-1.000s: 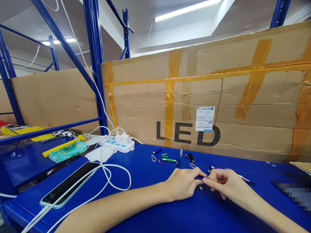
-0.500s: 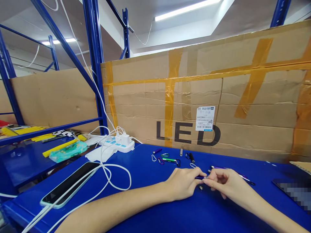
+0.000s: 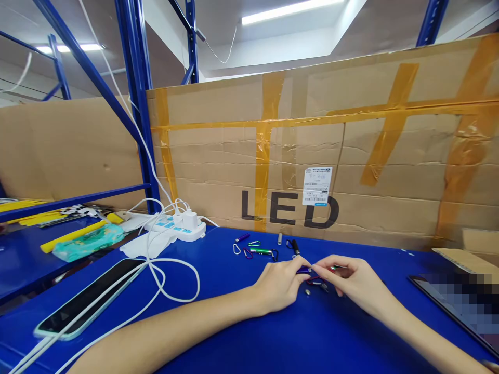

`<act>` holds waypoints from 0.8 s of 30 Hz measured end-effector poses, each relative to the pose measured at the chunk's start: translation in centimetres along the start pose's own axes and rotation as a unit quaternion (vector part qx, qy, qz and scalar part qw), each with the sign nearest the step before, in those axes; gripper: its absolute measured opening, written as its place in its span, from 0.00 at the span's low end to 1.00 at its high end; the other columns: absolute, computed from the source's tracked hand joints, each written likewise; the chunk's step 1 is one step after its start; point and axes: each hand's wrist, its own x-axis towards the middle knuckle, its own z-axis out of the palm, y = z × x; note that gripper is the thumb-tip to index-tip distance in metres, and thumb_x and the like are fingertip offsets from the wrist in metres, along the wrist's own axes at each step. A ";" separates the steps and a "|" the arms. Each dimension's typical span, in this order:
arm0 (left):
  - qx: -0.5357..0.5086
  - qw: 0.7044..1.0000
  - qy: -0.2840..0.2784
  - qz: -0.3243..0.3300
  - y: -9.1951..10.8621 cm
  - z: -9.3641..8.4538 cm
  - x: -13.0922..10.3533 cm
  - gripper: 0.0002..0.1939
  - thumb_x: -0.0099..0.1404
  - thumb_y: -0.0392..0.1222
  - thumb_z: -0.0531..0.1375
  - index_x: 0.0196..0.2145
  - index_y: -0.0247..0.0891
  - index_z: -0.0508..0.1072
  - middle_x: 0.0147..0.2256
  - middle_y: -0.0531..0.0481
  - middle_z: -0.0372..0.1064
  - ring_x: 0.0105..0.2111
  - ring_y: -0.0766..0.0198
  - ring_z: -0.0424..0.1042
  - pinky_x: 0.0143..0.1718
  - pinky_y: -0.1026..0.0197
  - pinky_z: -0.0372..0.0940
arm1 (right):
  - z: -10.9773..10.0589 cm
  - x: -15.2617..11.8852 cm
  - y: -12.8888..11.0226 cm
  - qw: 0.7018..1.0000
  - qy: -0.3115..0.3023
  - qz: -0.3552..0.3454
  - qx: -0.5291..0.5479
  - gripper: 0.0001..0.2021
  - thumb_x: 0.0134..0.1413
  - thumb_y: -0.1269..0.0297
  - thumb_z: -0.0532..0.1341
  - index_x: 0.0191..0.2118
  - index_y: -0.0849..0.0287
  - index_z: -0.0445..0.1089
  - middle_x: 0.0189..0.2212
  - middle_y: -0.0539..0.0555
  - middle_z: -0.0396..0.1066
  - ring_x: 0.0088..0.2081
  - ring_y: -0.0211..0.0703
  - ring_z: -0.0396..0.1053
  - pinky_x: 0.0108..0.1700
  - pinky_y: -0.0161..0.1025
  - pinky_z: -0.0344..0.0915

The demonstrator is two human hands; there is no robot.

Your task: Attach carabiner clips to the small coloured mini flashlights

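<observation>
My left hand (image 3: 281,284) is closed in a pinch on a slim purple flashlight tube (image 3: 303,270). The thumb and forefinger of my right hand (image 3: 356,276) press together at the tube's right end; any small part between them is hidden. Just below the tube lie a red carabiner (image 3: 313,281) and a small silver round piece (image 3: 307,292). Something green and red (image 3: 334,268) shows partly behind my right fingers. Beyond the hands are a green keychain flashlight (image 3: 261,251), a purple tube (image 3: 243,237), a black one (image 3: 295,246) and a silver cylinder (image 3: 279,239).
A phone (image 3: 91,298) with white cables (image 3: 197,283) lies on the blue table at left, before a white power strip (image 3: 191,232). A dark-screened tablet (image 3: 440,301) is at right. A taped cardboard panel (image 3: 218,171) stands along the back.
The view has shifted to the right. The long purple pen-like piece beside my right hand no longer shows; the red carabiner now does. Both hands stay together at the tube.
</observation>
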 end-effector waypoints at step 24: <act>-0.037 0.999 -0.035 0.019 -0.2 -0.1 0.2 0.12 0.67 0.39 0.46 0.46 0.43 0.62 0.42 0.52 0.70 0.40 0.62 0.70 0.39 0.64 0.62 | 0.1 -0.3 0.4 1.000 -0.005 -0.015 -0.014 0.16 0.44 0.52 0.60 0.27 0.63 0.71 0.19 0.51 0.70 0.14 0.30 0.59 0.17 0.29 0.54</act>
